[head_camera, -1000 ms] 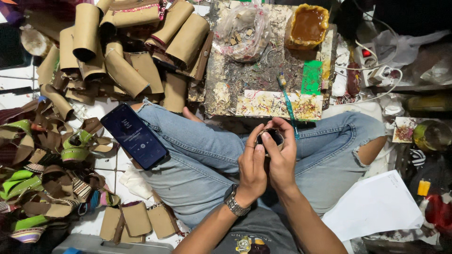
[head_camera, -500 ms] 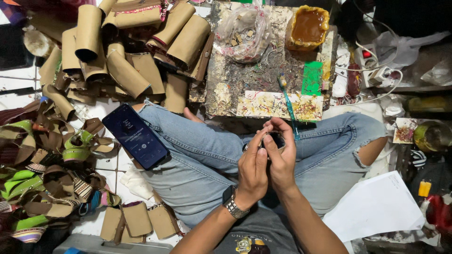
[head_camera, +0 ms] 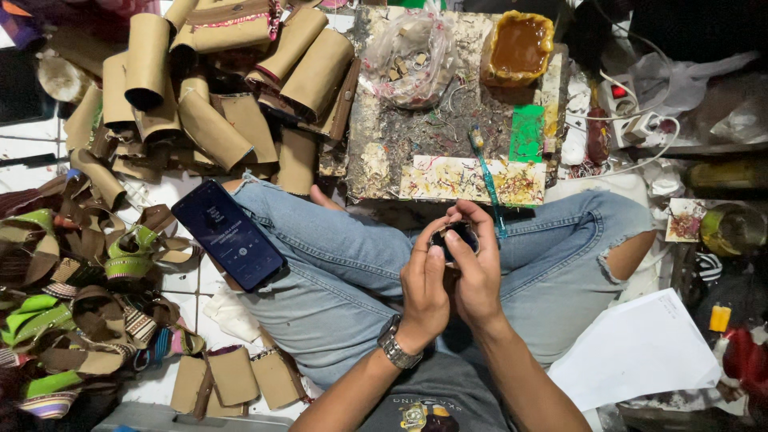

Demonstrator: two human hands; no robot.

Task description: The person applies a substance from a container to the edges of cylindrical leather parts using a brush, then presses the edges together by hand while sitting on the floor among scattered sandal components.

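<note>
A small dark, rounded piece with a glossy face (head_camera: 454,238) sits over the lap, pinched between both hands: left hand (head_camera: 424,290) and right hand (head_camera: 478,276) closed together around it, just below the paint-spattered work board's (head_camera: 384,144) near edge.

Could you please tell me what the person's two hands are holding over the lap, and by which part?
Both the left hand and right hand pinch a small dark looped piece by its sides between the fingertips; what it is cannot be told.
</note>
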